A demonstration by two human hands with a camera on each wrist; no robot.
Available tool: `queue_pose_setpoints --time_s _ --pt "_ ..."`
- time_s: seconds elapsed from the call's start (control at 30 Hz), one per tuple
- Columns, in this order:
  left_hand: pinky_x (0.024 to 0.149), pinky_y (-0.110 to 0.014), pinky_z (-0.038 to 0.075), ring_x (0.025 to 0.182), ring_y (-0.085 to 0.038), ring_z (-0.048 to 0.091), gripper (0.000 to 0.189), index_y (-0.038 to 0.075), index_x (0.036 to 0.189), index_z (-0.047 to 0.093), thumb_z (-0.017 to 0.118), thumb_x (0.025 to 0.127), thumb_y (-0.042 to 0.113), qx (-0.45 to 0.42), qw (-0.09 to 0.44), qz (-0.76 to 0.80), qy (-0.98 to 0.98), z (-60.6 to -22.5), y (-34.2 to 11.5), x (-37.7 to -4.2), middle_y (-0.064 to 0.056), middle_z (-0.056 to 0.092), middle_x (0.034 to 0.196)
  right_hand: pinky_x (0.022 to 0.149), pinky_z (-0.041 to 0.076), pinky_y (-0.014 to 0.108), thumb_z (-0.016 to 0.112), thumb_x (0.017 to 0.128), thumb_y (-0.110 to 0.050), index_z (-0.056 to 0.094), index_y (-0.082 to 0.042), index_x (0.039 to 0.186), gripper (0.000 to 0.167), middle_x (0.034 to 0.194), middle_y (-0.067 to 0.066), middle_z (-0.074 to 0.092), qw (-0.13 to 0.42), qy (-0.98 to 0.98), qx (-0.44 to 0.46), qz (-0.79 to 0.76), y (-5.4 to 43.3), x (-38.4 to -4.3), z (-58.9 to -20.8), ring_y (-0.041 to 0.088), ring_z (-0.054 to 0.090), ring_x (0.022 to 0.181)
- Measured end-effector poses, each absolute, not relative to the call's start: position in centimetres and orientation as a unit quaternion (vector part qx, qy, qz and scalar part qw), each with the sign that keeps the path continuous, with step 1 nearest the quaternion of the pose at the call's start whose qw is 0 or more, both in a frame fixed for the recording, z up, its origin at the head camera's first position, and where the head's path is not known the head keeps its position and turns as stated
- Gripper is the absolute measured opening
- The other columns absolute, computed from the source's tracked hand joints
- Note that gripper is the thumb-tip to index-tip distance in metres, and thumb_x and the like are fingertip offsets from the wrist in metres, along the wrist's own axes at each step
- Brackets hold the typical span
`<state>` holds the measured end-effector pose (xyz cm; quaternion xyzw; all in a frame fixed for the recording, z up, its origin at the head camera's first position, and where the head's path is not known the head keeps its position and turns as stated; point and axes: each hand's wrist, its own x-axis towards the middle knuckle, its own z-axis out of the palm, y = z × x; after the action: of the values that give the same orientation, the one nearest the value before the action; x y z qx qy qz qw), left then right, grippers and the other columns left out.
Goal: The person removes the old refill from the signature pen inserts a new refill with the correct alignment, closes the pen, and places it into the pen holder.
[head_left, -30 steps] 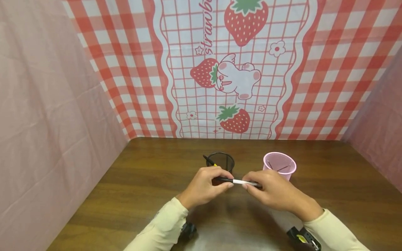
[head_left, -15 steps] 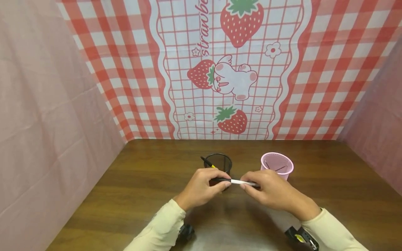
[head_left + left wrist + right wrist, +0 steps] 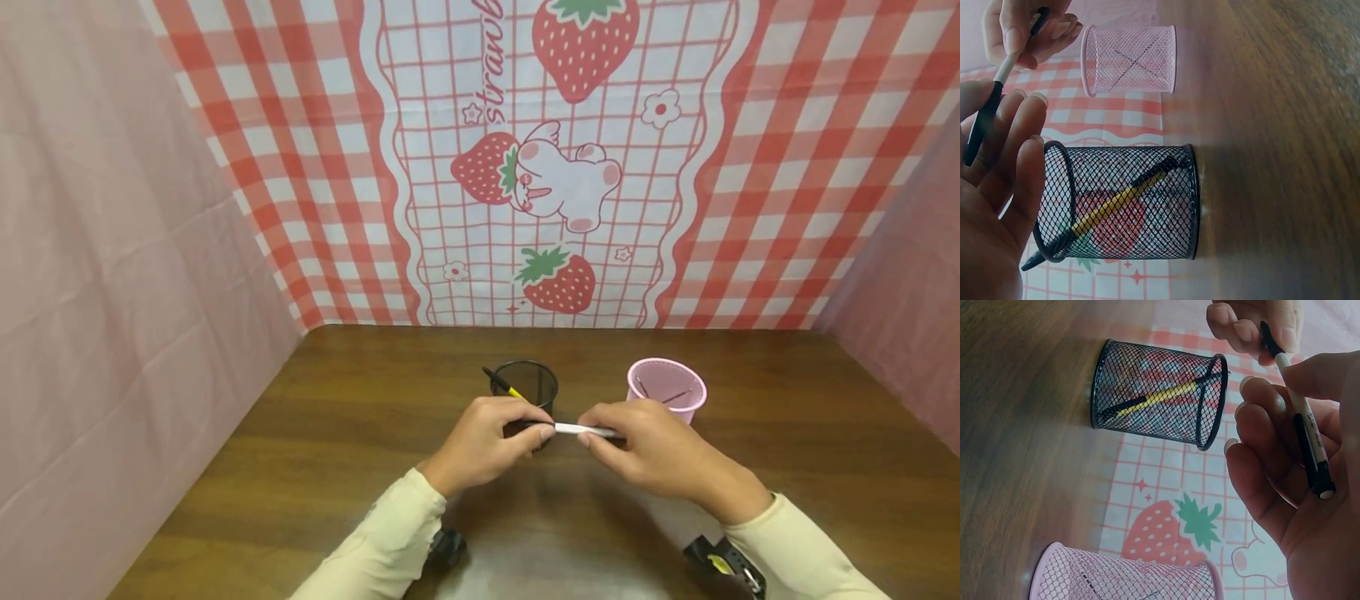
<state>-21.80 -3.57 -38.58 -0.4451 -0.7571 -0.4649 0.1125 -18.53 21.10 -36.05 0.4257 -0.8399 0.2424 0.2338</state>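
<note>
Between both hands a white pen [image 3: 567, 428] with black ends is held level above the table. My left hand [image 3: 483, 442] pinches its black tapered end [image 3: 984, 125] between thumb and fingers. My right hand [image 3: 660, 450] grips the white barrel [image 3: 1298, 403]; the far black end with its clip [image 3: 1307, 450] lies along the palm in the right wrist view. Just behind the left hand stands a black mesh pen cup [image 3: 1122, 203] with a yellow-and-black pen [image 3: 1105, 212] leaning in it. Behind the right hand is a pink mesh cup [image 3: 667, 392] holding two thin dark sticks [image 3: 1135, 62], crossed in the left wrist view.
Both cups stand upright on the brown wooden table [image 3: 337, 417]. A red-and-white checked cloth [image 3: 315, 167] with strawberries hangs at the table's back edge. Pink cloths [image 3: 150, 250] close off the left and right sides.
The hands hold nearly the same pose. My left thumb and finger have closed together at the edge of the white barrel, covering more of the pen's black end. The head view shifts slightly.
</note>
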Motion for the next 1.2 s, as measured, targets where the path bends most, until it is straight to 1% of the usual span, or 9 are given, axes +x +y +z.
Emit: queue_pose_setpoints --time_s 0.13,0.23,0.43,0.6,0.7,0.83,0.97,1.07,1.2 --pt "0.058 -0.019 0.052 0.063 0.003 0.06 0.014 0.009 0.099 0.075 0.068 0.098 0.02 -0.445 0.104 -0.463 -0.759 -38.57 -3.55 -21.78 0.005 0.068 0.077 0.058 0.043 0.018 0.076 0.084 -0.008 0.07 -0.018 0.094 0.015 0.079 -0.02 0.06 0.239 -0.837 0.428 0.244 21.15 -18.54 -36.16 -0.005 0.051 0.066" --pt "0.058 -0.019 0.052 0.063 0.003 0.061 0.015 0.008 0.098 0.075 0.067 0.099 0.02 -0.444 0.097 -0.46 -0.763 -38.74 -3.54 -21.7 0.004 0.068 0.077 0.059 0.043 0.018 0.076 0.085 -0.009 0.071 -0.018 0.093 0.013 0.078 -0.02 0.06 0.237 -0.836 0.43 0.245 21.23 -18.46 -36.35 -0.005 0.05 0.066" --pt "0.059 -0.019 0.052 0.063 -0.001 0.063 0.016 0.009 0.096 0.075 0.065 0.1 0.021 -0.439 0.081 -0.46 -0.768 -39.04 -3.39 -21.47 0.005 0.067 0.075 0.06 0.043 0.015 0.077 0.084 -0.009 0.07 -0.019 0.093 0.015 0.079 -0.021 0.059 0.236 -0.838 0.428 0.244 21.39 -18.22 -36.75 -0.006 0.051 0.066" --pt "0.059 -0.02 0.053 0.063 0.0 0.063 0.018 0.006 0.096 0.075 0.064 0.1 0.02 -0.435 0.072 -0.467 -0.766 -38.91 -3.44 -21.45 0.004 0.067 0.073 0.061 0.043 0.015 0.077 0.084 -0.008 0.07 -0.018 0.093 0.015 0.08 -0.021 0.059 0.237 -0.834 0.434 0.246 21.3 -18.32 -36.61 -0.006 0.051 0.067" --pt "0.059 -0.02 0.053 0.063 0.001 0.063 0.019 0.006 0.095 0.075 0.063 0.101 0.019 -0.432 0.068 -0.466 -0.769 -38.79 -3.44 -21.48 0.004 0.067 0.072 0.061 0.044 0.015 0.077 0.084 -0.008 0.07 -0.018 0.093 0.014 0.08 -0.02 0.061 0.238 -0.832 0.437 0.245 21.27 -18.38 -36.49 -0.006 0.052 0.067" --pt "0.059 -0.02 0.053 0.061 0.0 0.063 0.025 0.006 0.09 0.074 0.059 0.103 0.021 -0.429 0.06 -0.461 -0.774 -38.63 -3.43 -21.55 0.004 0.067 0.071 0.062 0.045 0.016 0.076 0.085 -0.009 0.07 -0.018 0.094 0.014 0.082 -0.019 0.063 0.238 -0.83 0.44 0.245 21.21 -18.41 -36.36 -0.005 0.054 0.068" --pt "0.058 -0.022 0.055 0.06 -0.004 0.064 0.031 0.006 0.082 0.071 0.056 0.105 0.021 -0.421 0.042 -0.47 -0.774 -38.47 -3.49 -21.6 0.003 0.066 0.07 0.063 0.046 0.016 0.076 0.086 -0.009 0.071 -0.016 0.095 0.013 0.084 -0.017 0.065 0.235 -0.83 0.443 0.246 21.12 -18.5 -36.21 -0.005 0.055 0.07" --pt "0.058 -0.023 0.055 0.06 -0.006 0.065 0.034 0.006 0.079 0.07 0.055 0.105 0.022 -0.412 0.03 -0.476 -0.776 -38.4 -3.56 -21.6 0.002 0.066 0.071 0.063 0.047 0.016 0.076 0.086 -0.009 0.072 -0.016 0.096 0.013 0.085 -0.016 0.066 0.234 -0.828 0.445 0.247 21.06 -18.56 -36.09 -0.004 0.056 0.071" --pt "0.058 -0.023 0.055 0.06 -0.005 0.065 0.037 0.007 0.077 0.069 0.053 0.106 0.024 -0.408 0.029 -0.471 -0.782 -38.41 -3.63 -21.58 0.003 0.066 0.07 0.063 0.046 0.015 0.077 0.085 -0.009 0.072 -0.016 0.096 0.014 0.086 -0.016 0.066 0.235 -0.827 0.446 0.248 21.04 -18.57 -35.99 -0.004 0.056 0.071"
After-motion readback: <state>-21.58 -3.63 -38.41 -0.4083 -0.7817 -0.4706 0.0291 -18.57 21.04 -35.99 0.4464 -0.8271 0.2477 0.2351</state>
